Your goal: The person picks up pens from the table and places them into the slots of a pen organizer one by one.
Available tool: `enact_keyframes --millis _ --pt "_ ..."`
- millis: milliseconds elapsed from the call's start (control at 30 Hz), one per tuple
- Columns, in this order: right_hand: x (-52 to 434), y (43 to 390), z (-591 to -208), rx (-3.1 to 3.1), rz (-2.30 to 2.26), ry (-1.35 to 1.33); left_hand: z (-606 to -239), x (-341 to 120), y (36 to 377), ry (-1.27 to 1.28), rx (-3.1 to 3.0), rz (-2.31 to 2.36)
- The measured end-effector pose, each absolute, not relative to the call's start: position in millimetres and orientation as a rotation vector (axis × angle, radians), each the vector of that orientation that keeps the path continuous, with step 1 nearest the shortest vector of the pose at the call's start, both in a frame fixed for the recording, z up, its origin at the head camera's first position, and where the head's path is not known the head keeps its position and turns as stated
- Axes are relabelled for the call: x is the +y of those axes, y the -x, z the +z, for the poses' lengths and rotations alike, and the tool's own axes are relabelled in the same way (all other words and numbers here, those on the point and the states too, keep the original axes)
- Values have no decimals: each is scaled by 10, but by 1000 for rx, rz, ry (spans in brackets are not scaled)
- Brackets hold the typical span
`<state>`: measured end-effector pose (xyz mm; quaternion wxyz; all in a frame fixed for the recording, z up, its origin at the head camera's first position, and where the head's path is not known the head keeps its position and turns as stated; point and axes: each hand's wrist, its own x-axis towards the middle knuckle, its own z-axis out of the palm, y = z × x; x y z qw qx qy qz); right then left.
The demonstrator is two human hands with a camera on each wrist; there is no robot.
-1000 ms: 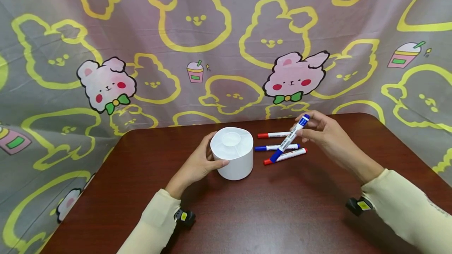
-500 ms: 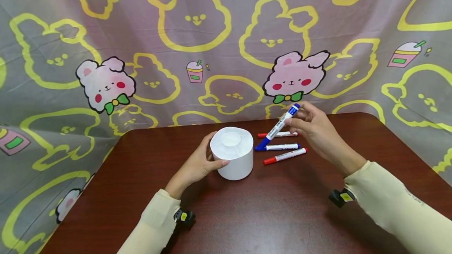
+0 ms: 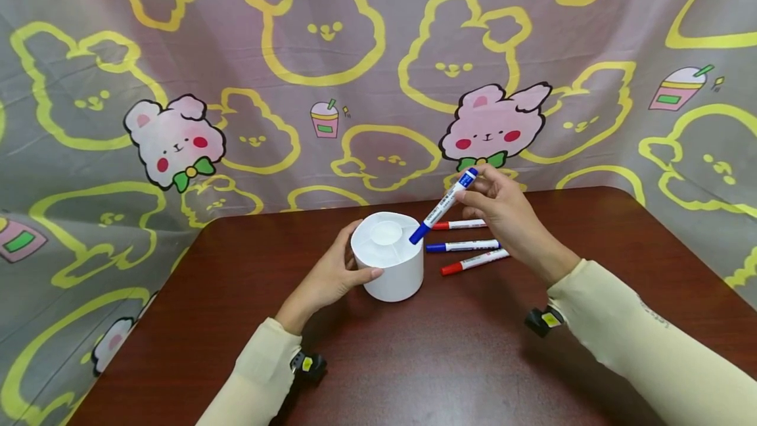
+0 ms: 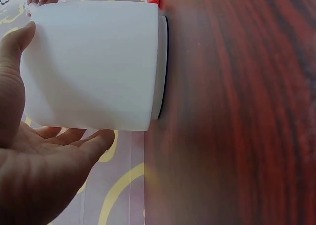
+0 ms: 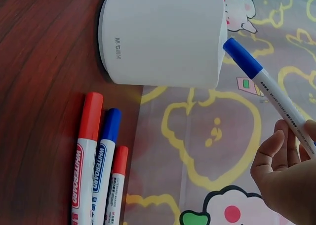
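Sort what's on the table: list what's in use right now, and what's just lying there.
In use:
blue marker, pinched by right hand, cap end over the holder
white pen holder, steadied by left hand

Lying about:
far red marker
second blue marker
near red marker

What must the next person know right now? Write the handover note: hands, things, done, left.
Left hand: wrapped around the side of the white pen holder, steadying it on the table.
Right hand: pinches a blue marker, tilted, capped tip down over the holder's rim, not yet inside.
On the table to the right of the holder: a red marker, a blue one and another red one, lying side by side.
Done: one marker picked up and brought to the holder; no marker shows in the holder.
Left, probably: drop this marker in, then the three lying ones.
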<state>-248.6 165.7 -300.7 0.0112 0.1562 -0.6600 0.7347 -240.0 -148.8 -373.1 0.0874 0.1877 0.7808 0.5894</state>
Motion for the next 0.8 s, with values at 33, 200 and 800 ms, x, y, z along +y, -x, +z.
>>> enact_keyframes --millis 33,200,800 --pt "1644 2496 -3008 -2067 2286 -483 -3731 -1486 2402 -558 2322 1761" --pt "1581 2546 -3027 -2145 2222 -441 -3722 -1476 2402 -574 2310 1778" --pt "1346 2640 -3165 -2323 2098 -405 -3730 -1463 2397 -588 2315 1782"
